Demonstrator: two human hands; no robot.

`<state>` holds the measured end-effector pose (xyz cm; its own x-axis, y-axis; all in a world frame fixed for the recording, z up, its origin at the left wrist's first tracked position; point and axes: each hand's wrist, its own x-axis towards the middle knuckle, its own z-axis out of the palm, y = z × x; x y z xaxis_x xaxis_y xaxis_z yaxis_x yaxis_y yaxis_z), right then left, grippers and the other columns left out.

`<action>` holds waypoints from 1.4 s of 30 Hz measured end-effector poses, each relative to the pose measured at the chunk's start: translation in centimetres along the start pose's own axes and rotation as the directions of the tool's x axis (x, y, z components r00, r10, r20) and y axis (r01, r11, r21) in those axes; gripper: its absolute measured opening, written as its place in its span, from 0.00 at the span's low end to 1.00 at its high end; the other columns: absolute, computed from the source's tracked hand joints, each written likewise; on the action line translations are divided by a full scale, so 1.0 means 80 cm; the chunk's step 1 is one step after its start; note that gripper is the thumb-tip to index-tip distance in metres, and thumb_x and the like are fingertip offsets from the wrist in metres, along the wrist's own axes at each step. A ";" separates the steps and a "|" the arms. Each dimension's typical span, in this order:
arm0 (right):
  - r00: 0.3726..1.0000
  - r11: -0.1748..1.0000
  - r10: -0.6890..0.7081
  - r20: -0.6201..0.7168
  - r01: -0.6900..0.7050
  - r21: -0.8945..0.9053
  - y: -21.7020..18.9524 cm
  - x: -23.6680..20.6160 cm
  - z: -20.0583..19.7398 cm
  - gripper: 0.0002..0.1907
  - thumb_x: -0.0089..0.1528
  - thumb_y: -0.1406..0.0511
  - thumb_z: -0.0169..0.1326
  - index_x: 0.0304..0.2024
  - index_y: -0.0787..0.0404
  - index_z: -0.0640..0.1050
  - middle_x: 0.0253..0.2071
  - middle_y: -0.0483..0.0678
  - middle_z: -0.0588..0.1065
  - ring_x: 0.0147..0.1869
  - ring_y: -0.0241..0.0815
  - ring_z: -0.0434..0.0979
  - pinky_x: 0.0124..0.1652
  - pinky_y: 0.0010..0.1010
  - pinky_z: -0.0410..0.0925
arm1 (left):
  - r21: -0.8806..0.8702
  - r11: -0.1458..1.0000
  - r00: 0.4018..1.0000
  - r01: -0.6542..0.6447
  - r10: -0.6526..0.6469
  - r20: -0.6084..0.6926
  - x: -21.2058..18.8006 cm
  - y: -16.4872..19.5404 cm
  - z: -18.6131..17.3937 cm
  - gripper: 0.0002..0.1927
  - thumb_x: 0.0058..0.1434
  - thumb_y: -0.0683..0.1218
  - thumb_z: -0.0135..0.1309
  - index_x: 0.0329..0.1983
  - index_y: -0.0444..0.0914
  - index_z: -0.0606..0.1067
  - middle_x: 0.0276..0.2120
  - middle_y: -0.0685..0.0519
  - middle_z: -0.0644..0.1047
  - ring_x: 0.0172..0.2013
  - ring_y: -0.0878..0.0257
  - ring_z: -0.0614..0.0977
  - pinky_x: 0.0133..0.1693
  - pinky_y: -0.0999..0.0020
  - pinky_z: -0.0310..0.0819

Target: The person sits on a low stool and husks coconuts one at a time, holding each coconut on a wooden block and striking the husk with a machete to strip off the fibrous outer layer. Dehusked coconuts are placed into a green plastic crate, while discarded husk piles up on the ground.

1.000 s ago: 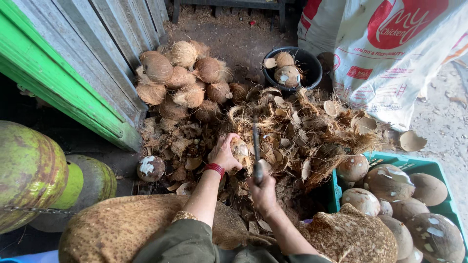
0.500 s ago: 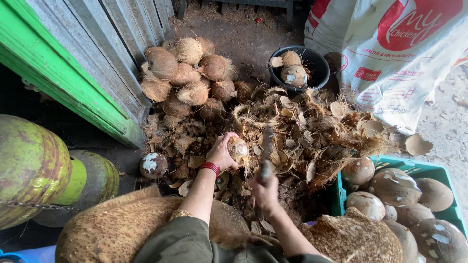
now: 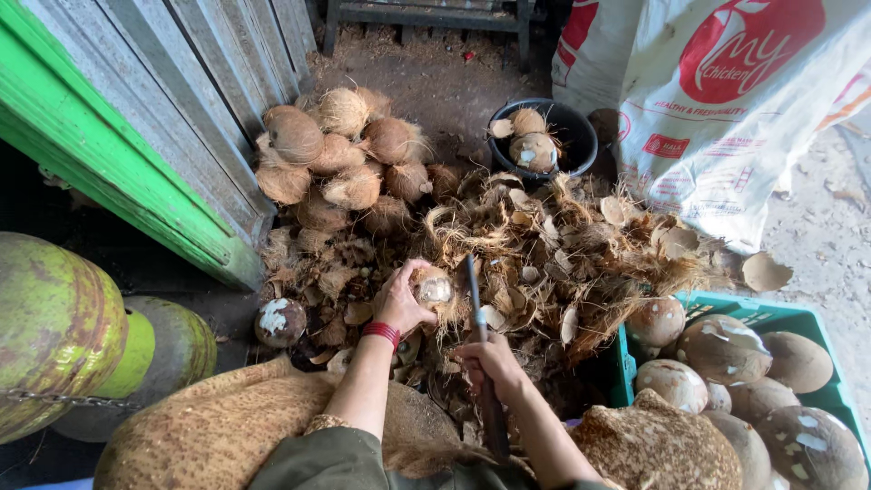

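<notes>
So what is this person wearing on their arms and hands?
Both hands are bare, with no gloves. The left hand has a red band at the wrist, and further up that forearm sits a patterned, pale bracelet or cuff edge. The right hand shows no jewellery. Olive-green sleeves are pushed back, leaving both forearms uncovered.
</notes>
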<state>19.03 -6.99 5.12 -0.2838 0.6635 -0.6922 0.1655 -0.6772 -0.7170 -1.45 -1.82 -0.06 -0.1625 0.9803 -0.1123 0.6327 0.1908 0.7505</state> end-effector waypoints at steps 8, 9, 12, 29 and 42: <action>0.692 0.695 -0.714 -0.109 0.680 -0.236 0.036 0.022 0.002 0.06 0.60 0.74 0.51 0.30 0.60 0.68 0.23 0.44 0.69 0.20 0.30 0.63 0.18 0.25 0.61 | 0.057 0.996 0.989 0.074 -0.081 0.122 0.003 0.013 -0.005 0.52 0.29 0.42 0.77 0.56 0.58 0.61 0.63 0.56 0.68 0.58 0.50 0.74 0.53 0.51 0.77; 0.706 0.715 -0.695 -0.140 0.655 -0.246 0.045 0.034 0.005 0.07 0.59 0.75 0.50 0.30 0.60 0.68 0.24 0.44 0.69 0.21 0.31 0.64 0.18 0.25 0.62 | 0.036 0.993 0.985 0.111 -0.115 0.131 0.001 0.015 -0.006 0.51 0.29 0.42 0.76 0.56 0.58 0.62 0.63 0.57 0.68 0.59 0.51 0.74 0.54 0.51 0.77; 0.988 0.977 0.055 -0.146 -0.084 -0.199 0.054 0.052 0.003 0.06 0.60 0.73 0.51 0.29 0.59 0.70 0.22 0.47 0.69 0.18 0.37 0.61 0.16 0.29 0.59 | -0.048 0.988 0.979 0.150 -0.141 0.149 -0.004 0.010 -0.010 0.51 0.28 0.39 0.75 0.55 0.58 0.62 0.63 0.58 0.68 0.62 0.52 0.71 0.57 0.50 0.75; 0.980 0.939 -0.158 -0.118 0.112 -0.326 0.026 0.037 0.020 0.06 0.55 0.74 0.54 0.30 0.60 0.70 0.21 0.46 0.70 0.18 0.36 0.66 0.18 0.28 0.63 | -0.039 0.994 0.984 0.104 -0.097 0.152 0.000 0.018 -0.015 0.51 0.32 0.37 0.73 0.58 0.59 0.63 0.60 0.55 0.68 0.58 0.53 0.74 0.55 0.55 0.77; 0.981 0.973 0.159 -0.115 -0.175 -0.149 0.047 0.051 -0.001 0.06 0.55 0.72 0.54 0.32 0.62 0.70 0.19 0.45 0.68 0.15 0.36 0.63 0.14 0.30 0.61 | -0.070 0.996 0.991 0.050 -0.040 0.129 -0.001 -0.003 -0.012 0.53 0.27 0.41 0.77 0.55 0.57 0.60 0.60 0.52 0.67 0.60 0.50 0.71 0.57 0.52 0.74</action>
<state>18.54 -6.80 -0.36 -0.1430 0.5797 -0.8022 0.3512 -0.7281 -0.5887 -2.30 -2.03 0.35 -0.0891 0.9702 -0.2254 0.5691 0.2354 0.7879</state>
